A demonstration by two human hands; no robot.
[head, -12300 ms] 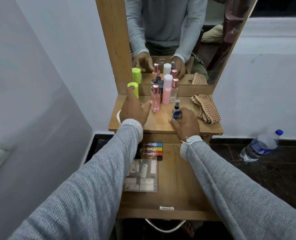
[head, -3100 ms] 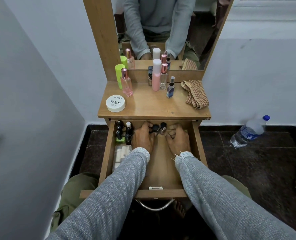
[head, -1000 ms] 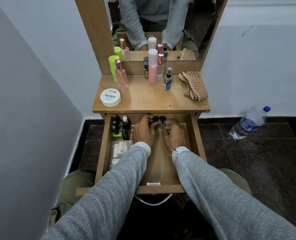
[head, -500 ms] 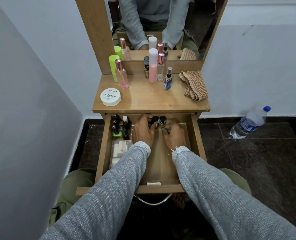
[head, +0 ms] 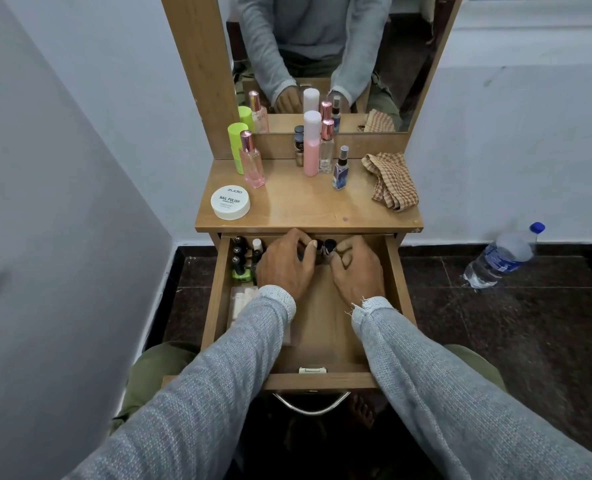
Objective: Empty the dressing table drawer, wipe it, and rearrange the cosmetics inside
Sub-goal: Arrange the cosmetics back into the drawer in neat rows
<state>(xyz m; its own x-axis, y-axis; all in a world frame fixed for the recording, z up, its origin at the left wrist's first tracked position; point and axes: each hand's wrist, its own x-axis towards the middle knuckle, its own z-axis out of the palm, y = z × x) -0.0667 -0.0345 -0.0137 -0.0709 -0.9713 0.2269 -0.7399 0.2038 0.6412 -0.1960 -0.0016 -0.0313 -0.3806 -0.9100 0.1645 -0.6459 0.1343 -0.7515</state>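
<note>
The wooden drawer (head: 396,282) stands pulled out below the dressing table top (head: 308,206). Both hands reach to its back. My left hand (head: 284,266) curls round a small dark bottle that it mostly hides. My right hand (head: 355,268) pinches a dark-capped nail polish bottle (head: 329,245) beside another one (head: 318,244). More nail polish bottles (head: 240,259) stand in the drawer's back left corner, with a clear box of pale items (head: 240,301) in front of them, partly under my left sleeve.
On the top stand a white nail polish remover tub (head: 230,201), a green bottle (head: 237,143), pink perfume bottles (head: 251,161), a pink spray (head: 311,143), a small blue spray (head: 341,169) and a checked cloth (head: 391,180). A water bottle (head: 502,256) lies on the floor at right.
Since twelve seconds ago my hands have dropped from the table top into the drawer, where nail polish bottles now stand. Over the last second both hands stay at the back row, fingers shifting slightly.
</note>
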